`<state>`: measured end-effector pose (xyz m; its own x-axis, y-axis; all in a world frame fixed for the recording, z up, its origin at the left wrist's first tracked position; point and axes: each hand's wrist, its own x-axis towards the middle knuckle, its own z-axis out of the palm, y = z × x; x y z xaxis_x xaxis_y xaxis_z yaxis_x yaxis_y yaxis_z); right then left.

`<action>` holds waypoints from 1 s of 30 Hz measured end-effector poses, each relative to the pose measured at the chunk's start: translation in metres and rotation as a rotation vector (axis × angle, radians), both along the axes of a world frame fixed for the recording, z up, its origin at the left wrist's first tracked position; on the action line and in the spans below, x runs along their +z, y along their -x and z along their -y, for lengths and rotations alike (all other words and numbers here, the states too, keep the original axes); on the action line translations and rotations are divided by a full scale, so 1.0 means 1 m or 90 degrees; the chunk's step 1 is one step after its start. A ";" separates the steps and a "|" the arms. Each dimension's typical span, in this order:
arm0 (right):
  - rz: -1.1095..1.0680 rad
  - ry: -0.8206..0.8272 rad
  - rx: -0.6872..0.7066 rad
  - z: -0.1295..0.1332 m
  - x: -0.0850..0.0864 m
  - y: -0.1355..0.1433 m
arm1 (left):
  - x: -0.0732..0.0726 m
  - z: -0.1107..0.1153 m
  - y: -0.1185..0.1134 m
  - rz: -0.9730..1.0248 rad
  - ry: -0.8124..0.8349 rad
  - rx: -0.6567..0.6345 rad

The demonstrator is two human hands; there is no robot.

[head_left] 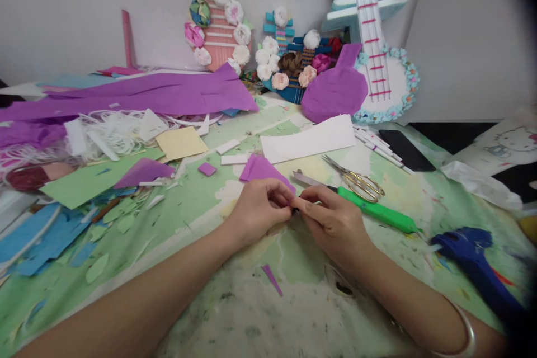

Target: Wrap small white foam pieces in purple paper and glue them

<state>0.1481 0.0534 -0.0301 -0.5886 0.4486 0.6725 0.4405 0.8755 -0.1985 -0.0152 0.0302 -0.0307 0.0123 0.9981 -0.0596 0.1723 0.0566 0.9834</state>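
My left hand [262,207] and my right hand [333,218] meet over the middle of the table, fingertips pinched together. Between them is something small, with a bit of purple and a dark spot showing; its kind is hidden by the fingers. Just behind my left hand lies a folded piece of purple paper [265,169], partly covered by the hand. A green-handled tool [377,210] with a flat metal blade lies behind my right hand, beside gold-handled scissors [358,180]. Nearer me is a thin purple paper scrap [272,279].
A white paper strip [308,139], a black phone-like slab [406,150] and a blue glue gun [474,251] lie around. Paper scraps and white cord [117,128] pile up at left. Flower-decorated instrument shapes, including a pink one [218,28] and a white one [373,72], stand at the wall.
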 end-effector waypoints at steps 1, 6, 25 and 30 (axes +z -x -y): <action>0.005 -0.005 -0.004 0.000 -0.001 0.000 | 0.000 0.000 0.000 0.002 -0.002 -0.001; -0.007 0.022 -0.004 0.000 -0.001 0.002 | 0.002 0.000 -0.001 0.001 -0.002 0.007; -0.148 0.247 -0.011 0.002 0.004 -0.003 | 0.007 0.009 -0.005 0.081 0.002 0.025; -0.228 0.268 -0.016 0.002 0.008 -0.006 | 0.011 0.007 -0.004 0.073 -0.038 0.055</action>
<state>0.1540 0.0515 -0.0225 -0.3415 0.7325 0.5890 0.3004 0.6788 -0.6700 -0.0113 0.0230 -0.0193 -0.0701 0.9975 -0.0033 0.0552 0.0072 0.9984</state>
